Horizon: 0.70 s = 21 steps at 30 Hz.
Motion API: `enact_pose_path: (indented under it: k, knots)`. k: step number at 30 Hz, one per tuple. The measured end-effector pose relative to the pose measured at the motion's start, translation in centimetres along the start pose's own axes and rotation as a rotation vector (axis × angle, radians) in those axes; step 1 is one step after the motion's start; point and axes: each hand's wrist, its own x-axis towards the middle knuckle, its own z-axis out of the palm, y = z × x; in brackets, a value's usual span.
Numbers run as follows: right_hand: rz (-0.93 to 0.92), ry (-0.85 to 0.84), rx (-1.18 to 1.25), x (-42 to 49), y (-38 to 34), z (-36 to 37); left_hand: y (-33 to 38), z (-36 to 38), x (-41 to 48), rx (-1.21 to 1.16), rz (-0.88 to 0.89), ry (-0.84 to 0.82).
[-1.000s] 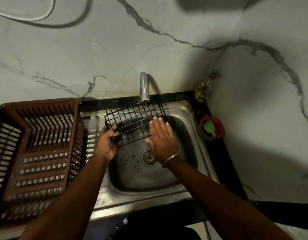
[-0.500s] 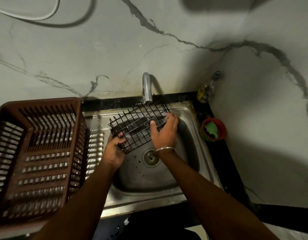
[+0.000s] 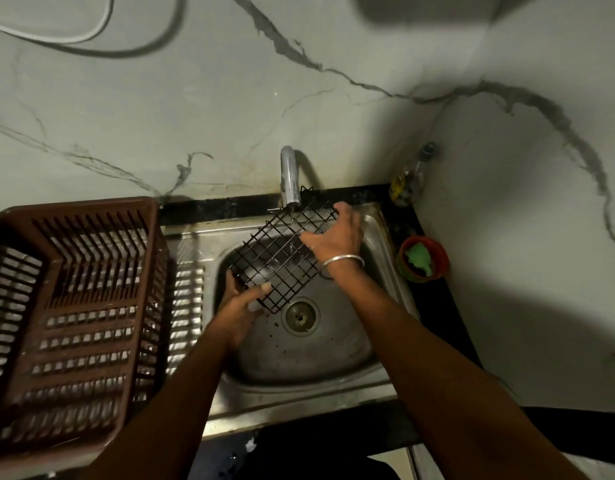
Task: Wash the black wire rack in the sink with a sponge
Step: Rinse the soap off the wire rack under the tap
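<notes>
Partly, the left hand [image 3: 242, 308] hides behind the wire rack [image 3: 285, 252].

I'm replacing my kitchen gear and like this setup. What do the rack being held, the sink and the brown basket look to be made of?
Black wire rack: thin metal wire, probably with a dark coating; it forms an open grid of thin crossed rods. Sink: likely stainless steel, with a dull grey sheen and a pressed, ribbed drainboard. Brown basket: moulded plastic by the look of it, with thick slotted walls and a matte surface.
</notes>
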Motion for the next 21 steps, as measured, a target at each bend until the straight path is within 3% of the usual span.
enact_pose_path:
  k: [3, 8, 10, 14, 18, 21]
  knots:
    - [-0.066, -0.055, -0.089, 0.6, -0.4, -1.1, 2.2, -0.2, 0.2, -0.031, 0.105, 0.054]
    - [-0.184, -0.181, -0.183, -0.2, 0.5, -0.7, 5.2, 1.5, 1.2, 0.448, 0.011, -0.007]
    - [-0.229, -0.241, -0.175, -0.5, 0.5, -0.7, 5.1, 2.1, 1.1, 0.539, -0.047, -0.022]
    - [-0.307, -0.343, -0.193, -0.9, 0.3, -1.4, 4.3, 2.7, 1.1, 0.441, -0.113, -0.024]
    - [-0.368, -0.211, -0.595, -4.0, -0.4, 0.2, 3.2, 3.6, 0.6, 0.365, -0.083, -0.028]
    - [-0.574, -0.229, -0.673, -5.3, -0.2, 1.5, 2.7, 4.7, 0.2, 0.318, -0.046, 0.026]
